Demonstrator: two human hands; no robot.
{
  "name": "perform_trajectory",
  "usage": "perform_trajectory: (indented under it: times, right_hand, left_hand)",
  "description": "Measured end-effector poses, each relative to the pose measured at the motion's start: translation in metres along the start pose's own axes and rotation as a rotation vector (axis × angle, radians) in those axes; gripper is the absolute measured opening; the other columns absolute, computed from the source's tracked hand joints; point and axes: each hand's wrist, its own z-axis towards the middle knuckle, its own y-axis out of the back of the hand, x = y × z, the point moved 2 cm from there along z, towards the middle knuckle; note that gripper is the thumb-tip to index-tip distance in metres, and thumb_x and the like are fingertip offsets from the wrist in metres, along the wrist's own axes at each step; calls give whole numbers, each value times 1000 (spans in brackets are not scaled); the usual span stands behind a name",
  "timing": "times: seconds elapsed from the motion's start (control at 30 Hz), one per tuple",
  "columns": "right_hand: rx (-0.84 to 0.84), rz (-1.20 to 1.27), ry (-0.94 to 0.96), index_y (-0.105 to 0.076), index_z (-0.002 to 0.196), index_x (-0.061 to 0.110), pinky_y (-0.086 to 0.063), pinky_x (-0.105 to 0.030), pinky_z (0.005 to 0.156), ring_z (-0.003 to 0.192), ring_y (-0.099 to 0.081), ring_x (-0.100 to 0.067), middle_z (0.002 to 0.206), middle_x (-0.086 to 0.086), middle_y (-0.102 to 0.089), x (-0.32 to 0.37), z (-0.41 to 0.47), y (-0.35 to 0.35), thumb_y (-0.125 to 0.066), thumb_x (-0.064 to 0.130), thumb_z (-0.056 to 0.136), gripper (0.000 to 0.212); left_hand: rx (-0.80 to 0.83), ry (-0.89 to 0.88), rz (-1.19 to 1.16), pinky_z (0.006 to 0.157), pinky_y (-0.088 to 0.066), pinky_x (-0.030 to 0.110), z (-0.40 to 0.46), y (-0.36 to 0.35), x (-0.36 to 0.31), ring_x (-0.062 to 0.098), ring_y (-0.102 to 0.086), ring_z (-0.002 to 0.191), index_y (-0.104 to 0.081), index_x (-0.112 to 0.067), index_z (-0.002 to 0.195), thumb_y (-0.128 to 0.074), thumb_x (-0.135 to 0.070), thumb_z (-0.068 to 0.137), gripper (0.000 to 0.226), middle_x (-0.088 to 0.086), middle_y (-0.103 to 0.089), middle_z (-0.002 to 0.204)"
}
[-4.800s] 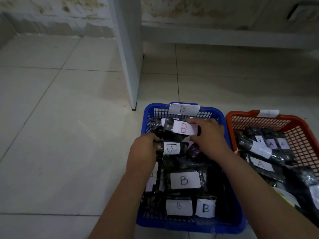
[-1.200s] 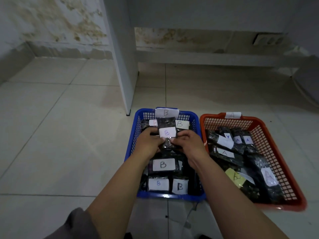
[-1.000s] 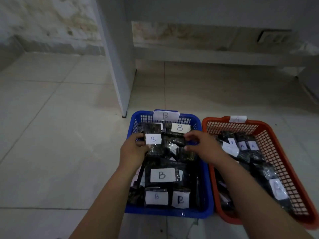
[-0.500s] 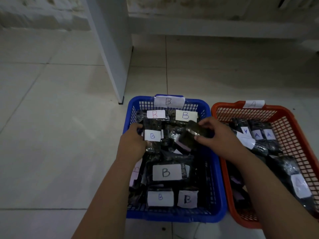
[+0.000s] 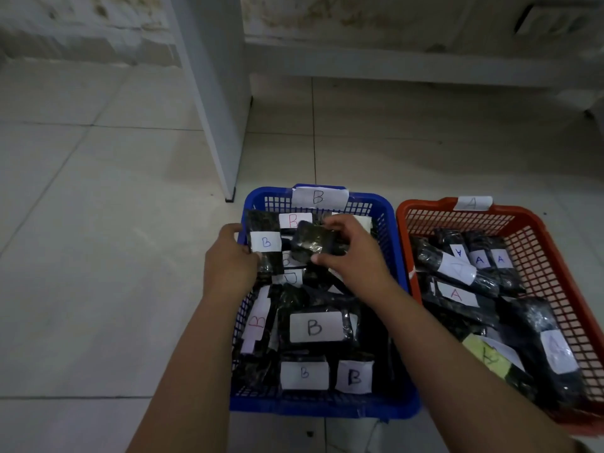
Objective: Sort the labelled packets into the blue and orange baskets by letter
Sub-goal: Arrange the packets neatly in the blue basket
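Pale tiled floor (image 5: 98, 256), stained wall (image 5: 81, 24); each hand (image 5: 228, 266) (image 5: 353, 253) pinching a dark packet (image 5: 266, 243) (image 5: 310, 243).

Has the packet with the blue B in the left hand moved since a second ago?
Yes. The blue-B packet in the left hand has gone left, to the blue basket's left wall.

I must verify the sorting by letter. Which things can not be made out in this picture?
- Head view: packet in the right hand: label not visible, letter unknown.
- Packets under both hands in the blue basket: labels partly covered.
- Orange basket: near corner cut off by the frame edge; pale label blurred.
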Motion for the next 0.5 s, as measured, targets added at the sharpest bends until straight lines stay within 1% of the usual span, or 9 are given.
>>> perform_trajectory:
  times: [0.07, 0.13, 0.17, 0.23, 0.27, 0.3, 0.37, 0.43, 0.5]
  right_hand:
    - [9, -57, 65, -52, 112, 24, -42, -17, 85, 105, -50, -5, 113, 11, -56, -4, 7, -22, -79, 5, 71, 53]
    - [35, -149, 122, -52, 114, 20, -44, -22, 90, 104, -50, -6, 115, 6, -58, -8, 14, -34, -78, 6, 71, 52]
    - [39, -174, 137, -52, 114, 19, -44, -23, 91, 104, -50, -6, 116, 4, -58, -9, 17, -37, -78, 7, 72, 51]
    - [42, -176, 148, -52, 113, 18, -42, -16, 85, 103, -49, -5, 115, 5, -58, -12, 20, -36, -79, 7, 71, 51]
    - [47, -180, 159, -52, 112, 19, -41, -13, 82, 102, -49, -5, 113, 7, -58, -13, 20, -35, -79, 7, 71, 50]
    - [48, -193, 181, -53, 110, 19, -42, -13, 82, 102, -49, -5, 113, 7, -57, -14, 18, -35, -79, 5, 70, 50]
    - [20, -208, 260, -54, 107, 20, -45, -20, 88, 105, -51, -7, 113, 5, -58, -15, 14, -34, -74, -3, 71, 47]
    - [-28, -201, 321, -54, 104, 20, -44, -19, 90, 107, -50, -8, 113, 4, -56, -13, 14, -34, -64, -11, 72, 46]
    - [4, -209, 304, -51, 99, 22, -46, -19, 88, 105, -51, -9, 111, 4, -54, -14, 18, -34, -61, -12, 73, 44]
  left_hand:
    - [-54, -6, -9, 57, -39, 20, 2, 5, 1, 2, -50, 66, -46, -15, 130, -59, -1, 86, 48, -6, -54, 75]
    - [-77, -9, -18, 64, -45, 25, 4, 9, 2, 3, -52, 68, -49, -16, 127, -59, 0, 86, 45, -7, -55, 77]
    - [-77, -7, -21, 68, -47, 28, 4, 10, 2, 4, -52, 69, -51, -17, 125, -60, 0, 86, 43, -7, -56, 78]
    - [-70, 5, -28, 72, -49, 30, 5, 10, 3, 6, -54, 71, -52, -18, 124, -61, -1, 86, 42, -6, -56, 79]
    - [-69, 12, -35, 72, -49, 30, 6, 10, 4, 7, -54, 71, -52, -18, 124, -61, -2, 86, 42, -6, -57, 79]
    - [-71, 15, -44, 70, -48, 29, 6, 9, 5, 6, -54, 70, -52, -18, 124, -61, -2, 86, 42, -6, -57, 79]
    - [-76, 14, -59, 66, -46, 26, 6, 9, 5, 4, -53, 69, -52, -19, 123, -61, -2, 87, 41, -6, -57, 78]
    - [-91, 13, -69, 66, -45, 26, 7, 10, 4, 3, -53, 69, -53, -19, 123, -60, -2, 87, 40, -6, -57, 78]
    - [-103, 10, -70, 68, -46, 27, 7, 12, 5, 2, -53, 70, -53, -20, 123, -59, -2, 87, 41, -7, -57, 78]
